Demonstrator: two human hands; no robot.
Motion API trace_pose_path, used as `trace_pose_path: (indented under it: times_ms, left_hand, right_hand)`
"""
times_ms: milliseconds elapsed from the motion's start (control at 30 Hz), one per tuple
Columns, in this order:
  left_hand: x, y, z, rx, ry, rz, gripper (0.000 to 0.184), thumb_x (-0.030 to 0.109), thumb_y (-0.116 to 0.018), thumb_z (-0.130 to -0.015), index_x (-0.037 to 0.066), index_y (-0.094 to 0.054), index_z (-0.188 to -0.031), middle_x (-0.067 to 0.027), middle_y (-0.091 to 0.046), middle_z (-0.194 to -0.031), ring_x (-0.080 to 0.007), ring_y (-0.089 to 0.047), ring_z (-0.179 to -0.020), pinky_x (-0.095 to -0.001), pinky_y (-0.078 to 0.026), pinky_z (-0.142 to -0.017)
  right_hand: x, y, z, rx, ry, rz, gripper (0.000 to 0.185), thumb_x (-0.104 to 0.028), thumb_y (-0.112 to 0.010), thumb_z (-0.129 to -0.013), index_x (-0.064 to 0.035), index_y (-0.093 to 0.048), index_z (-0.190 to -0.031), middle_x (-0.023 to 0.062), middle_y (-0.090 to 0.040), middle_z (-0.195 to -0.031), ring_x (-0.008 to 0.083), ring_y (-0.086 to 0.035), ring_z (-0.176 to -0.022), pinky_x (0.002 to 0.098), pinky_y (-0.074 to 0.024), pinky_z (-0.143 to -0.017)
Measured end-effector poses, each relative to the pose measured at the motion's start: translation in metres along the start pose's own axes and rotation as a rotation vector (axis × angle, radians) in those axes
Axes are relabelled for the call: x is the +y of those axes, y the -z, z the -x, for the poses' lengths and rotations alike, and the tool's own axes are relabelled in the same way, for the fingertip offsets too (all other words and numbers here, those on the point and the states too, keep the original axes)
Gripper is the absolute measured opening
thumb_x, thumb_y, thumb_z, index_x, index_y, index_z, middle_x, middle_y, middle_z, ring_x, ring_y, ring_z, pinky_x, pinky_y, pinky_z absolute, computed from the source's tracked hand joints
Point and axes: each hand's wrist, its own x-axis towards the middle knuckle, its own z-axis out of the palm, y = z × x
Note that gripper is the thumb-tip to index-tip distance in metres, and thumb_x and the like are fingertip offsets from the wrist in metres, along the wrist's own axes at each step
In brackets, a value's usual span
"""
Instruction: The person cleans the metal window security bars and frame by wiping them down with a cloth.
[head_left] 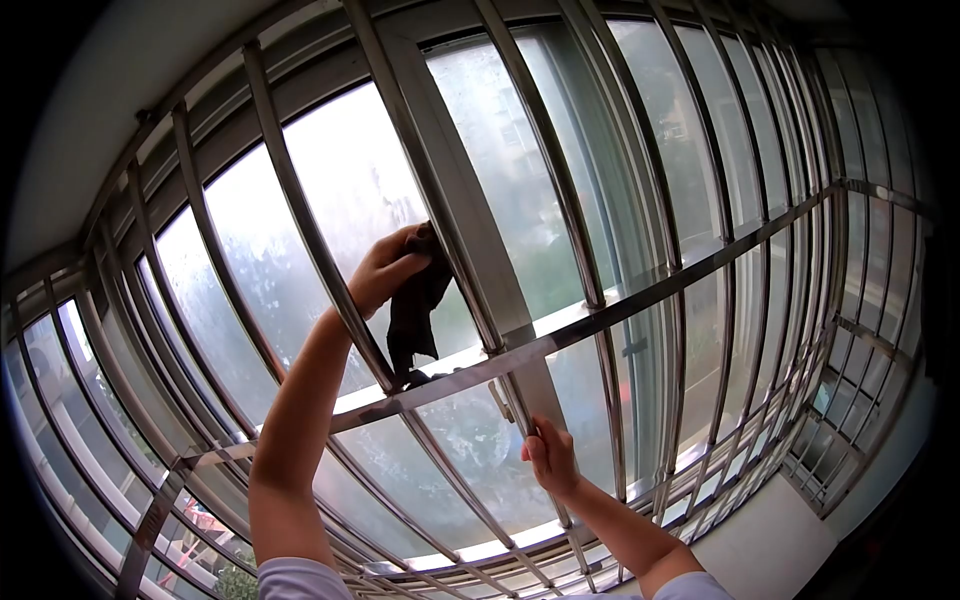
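Observation:
My left hand (385,268) reaches between two upright metal bars and grips a dark cloth (418,305) close to the window pane (345,160). The cloth hangs down from my fingers, its lower end near the flat crossbar (455,378). Whether it touches the glass I cannot tell. Lower and to the right, my right hand (550,458) is wrapped round an upright bar (520,408) below the crossbar. The pane looks hazy, with streaks and spots on it.
Metal bars (560,150) curve across the whole view in front of the sliding windows. A window handle (500,402) sits on the frame left of my right hand. A pale wall panel (765,540) stands at lower right. Greenery (235,582) shows outside at lower left.

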Motion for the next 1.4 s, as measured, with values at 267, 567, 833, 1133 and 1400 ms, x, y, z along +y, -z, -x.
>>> trace_pose_path:
  times_ms: [267,567,833,1133,1400]
  left_hand:
    - [-0.012,-0.007,0.004,-0.21,0.086,0.016,0.055,0.004,-0.06,-0.081,0.0,-0.041,-0.133,-0.0063,-0.057,-0.112,-0.0133,-0.052,-0.107,-0.0279,-0.041,-0.095]
    - [0.002,-0.009,-0.005,0.113,-0.126,-0.028,0.045,-0.001,-0.051,-0.091,0.007,-0.035,-0.133,-0.0065,-0.055,-0.113,-0.0138,-0.052,-0.108,-0.0286,-0.044,-0.093]
    - [-0.013,-0.002,0.013,-0.15,0.128,0.116,0.044,-0.01,-0.053,-0.085,0.004,-0.043,-0.125,-0.0023,-0.054,-0.112,-0.011,-0.05,-0.109,-0.0249,-0.04,-0.095]
    - [0.006,0.007,0.057,0.028,0.355,0.357,0.04,-0.007,-0.053,-0.079,0.004,-0.049,-0.117,-0.0069,-0.06,-0.104,-0.0177,-0.061,-0.097,-0.0314,-0.051,-0.088]
    - [0.02,0.001,0.093,0.501,0.149,0.376,0.027,-0.004,-0.043,-0.085,0.001,-0.05,-0.11,-0.0115,-0.058,-0.106,-0.0196,-0.06,-0.096,-0.032,-0.051,-0.086]
  right_hand:
    - [0.002,-0.001,0.0,0.004,-0.016,-0.053,0.033,-0.029,-0.049,-0.096,-0.0012,-0.053,-0.115,0.005,-0.053,-0.058,0.0174,-0.057,-0.049,0.0296,-0.0436,-0.046]
    - [0.003,-0.001,0.003,-0.008,-0.046,-0.077,0.03,-0.023,-0.051,-0.094,-0.0012,-0.053,-0.115,0.0048,-0.055,-0.06,0.0176,-0.058,-0.05,0.0289,-0.0447,-0.048]
    - [-0.005,0.001,0.0,0.025,0.002,0.018,0.026,-0.021,-0.054,-0.093,-0.006,-0.053,-0.113,0.0046,-0.058,-0.061,0.0213,-0.059,-0.05,0.0315,-0.0468,-0.048]
    - [-0.013,-0.001,0.006,0.038,-0.127,-0.04,0.022,-0.024,-0.052,-0.094,-0.0061,-0.055,-0.108,0.008,-0.057,-0.061,0.0256,-0.059,-0.053,0.0344,-0.0456,-0.05]
    - [-0.019,0.003,0.003,0.014,-0.182,-0.059,0.019,-0.024,-0.05,-0.095,-0.006,-0.055,-0.097,0.0084,-0.056,-0.061,0.0249,-0.059,-0.054,0.0335,-0.0453,-0.051]
